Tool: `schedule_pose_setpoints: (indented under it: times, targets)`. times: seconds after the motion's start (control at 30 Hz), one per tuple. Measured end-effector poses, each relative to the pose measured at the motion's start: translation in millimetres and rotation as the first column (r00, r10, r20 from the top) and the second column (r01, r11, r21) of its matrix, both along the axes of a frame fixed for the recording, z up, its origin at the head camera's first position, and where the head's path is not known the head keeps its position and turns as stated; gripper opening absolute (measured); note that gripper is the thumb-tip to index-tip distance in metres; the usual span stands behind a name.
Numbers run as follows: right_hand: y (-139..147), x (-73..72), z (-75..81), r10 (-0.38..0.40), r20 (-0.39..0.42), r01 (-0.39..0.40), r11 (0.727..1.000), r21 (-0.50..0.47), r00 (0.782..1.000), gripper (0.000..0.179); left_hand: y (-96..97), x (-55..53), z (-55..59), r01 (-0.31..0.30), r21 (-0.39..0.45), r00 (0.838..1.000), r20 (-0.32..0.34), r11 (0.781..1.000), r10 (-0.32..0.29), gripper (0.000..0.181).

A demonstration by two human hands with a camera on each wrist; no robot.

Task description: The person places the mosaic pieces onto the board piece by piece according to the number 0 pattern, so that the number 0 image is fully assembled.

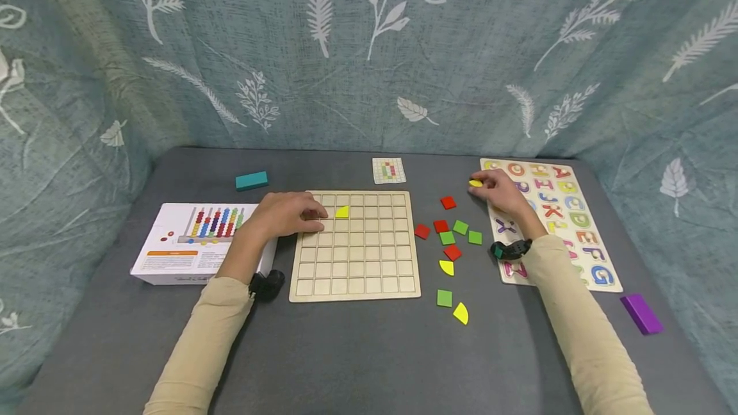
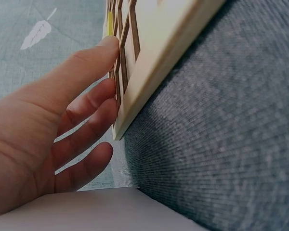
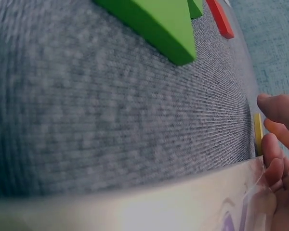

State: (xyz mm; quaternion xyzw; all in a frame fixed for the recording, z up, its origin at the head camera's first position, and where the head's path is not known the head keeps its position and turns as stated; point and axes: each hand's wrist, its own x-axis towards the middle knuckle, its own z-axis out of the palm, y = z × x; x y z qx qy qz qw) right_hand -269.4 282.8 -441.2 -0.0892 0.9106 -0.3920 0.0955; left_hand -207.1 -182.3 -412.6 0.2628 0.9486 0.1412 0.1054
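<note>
A wooden grid board [image 1: 355,296] lies in the middle of the table, with one yellow piece [image 1: 343,211] in a cell near its upper left. My left hand [image 1: 291,215] is at the board's upper left edge, fingers loosely bent and holding nothing; in the left wrist view the thumb [image 2: 94,57] reaches over the cells. On the right, my right hand [image 1: 500,191] pinches a yellow piece [image 1: 475,182] at its fingertips, beside the alphabet board [image 1: 606,286]. Its full shape is partly covered. Between the boards lie red squares [image 1: 448,202], green squares [image 1: 444,298] and yellow quarter-circles [image 1: 460,313].
A small pattern card [image 1: 389,171] lies behind the grid board. At left are a white box [image 1: 187,235] with an abacus picture and a teal block [image 1: 251,180]. A purple block [image 1: 642,314] lies near the right edge. Curtain [image 1: 357,107] hangs behind the table.
</note>
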Motion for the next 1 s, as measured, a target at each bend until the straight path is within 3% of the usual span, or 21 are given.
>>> schedule_pose_setpoints:
  times: [1.0]
  targets:
    - [-5.4,0.8,-1.4,-0.035,0.002,0.035,0.996,0.084,0.999,0.039,0.6,0.4,2.3,0.003,-0.010,1.000,0.002,1.000,-0.003,0.025]
